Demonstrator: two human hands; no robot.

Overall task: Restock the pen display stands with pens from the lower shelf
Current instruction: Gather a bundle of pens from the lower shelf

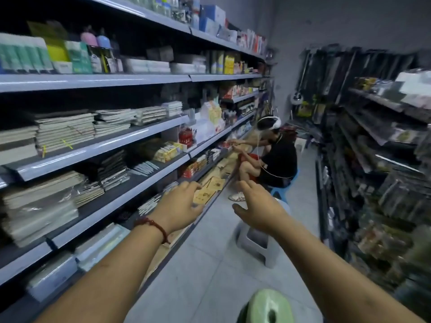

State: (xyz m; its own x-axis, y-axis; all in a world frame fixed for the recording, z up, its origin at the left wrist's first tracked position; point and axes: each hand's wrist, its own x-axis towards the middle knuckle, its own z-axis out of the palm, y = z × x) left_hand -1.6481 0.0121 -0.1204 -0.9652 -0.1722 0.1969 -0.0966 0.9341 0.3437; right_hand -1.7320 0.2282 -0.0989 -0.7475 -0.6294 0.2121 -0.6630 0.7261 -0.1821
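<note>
A stationery shop: long grey metal shelves (98, 147) carry stacks of pale notebooks (65, 131) and white pens (145, 168); a dark rack of packaged goods (373, 164) stands across the grey tiled aisle (210, 264).

Dim, bluish light; glare streaks the shelf edges (98, 80). Motion blur smears the right racks (377, 159); wide-angle bending at edges.

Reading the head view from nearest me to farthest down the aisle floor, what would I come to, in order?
Green stool → grey stool → blue stool → seated person on it.
</note>
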